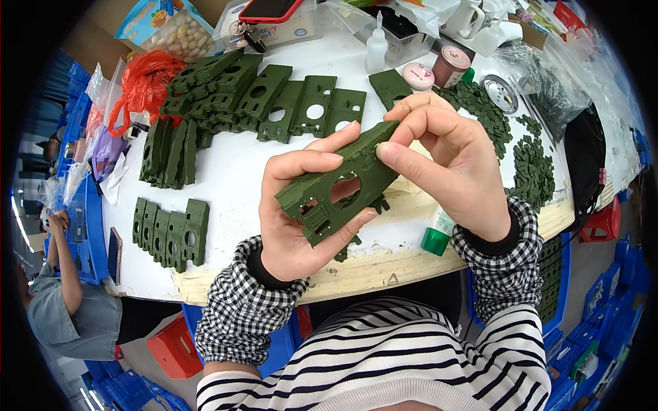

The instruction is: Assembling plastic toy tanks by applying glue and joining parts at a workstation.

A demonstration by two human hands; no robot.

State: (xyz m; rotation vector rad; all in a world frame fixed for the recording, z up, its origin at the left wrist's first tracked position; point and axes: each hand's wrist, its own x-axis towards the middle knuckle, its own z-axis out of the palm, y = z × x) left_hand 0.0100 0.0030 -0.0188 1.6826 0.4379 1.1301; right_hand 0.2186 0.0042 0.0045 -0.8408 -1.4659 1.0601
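A dark green plastic model tank hull plate [367, 168] with a round hole is tilted above the table's front part. My left hand [291, 205] is closed round its near left end, thumb below and fingers above. At its far right end, my right hand [439, 147] pinches with thumb and forefinger at the plate's edge; whether a small part sits between those fingertips is hidden. Beneath the plate, a few small green pieces [343, 253] show on the table. Nearest my right wrist lies a white tube with a green cap [436, 236].
Stacked green hull plates [229, 85] fill the back left, and a shorter row [171, 233] lies front left. Small green parts [531, 171] are heaped at right. A white squeeze bottle [376, 48], a pink tin [451, 65] and a red-cased phone [271, 9] stand behind. Another person [68, 294] sits at left.
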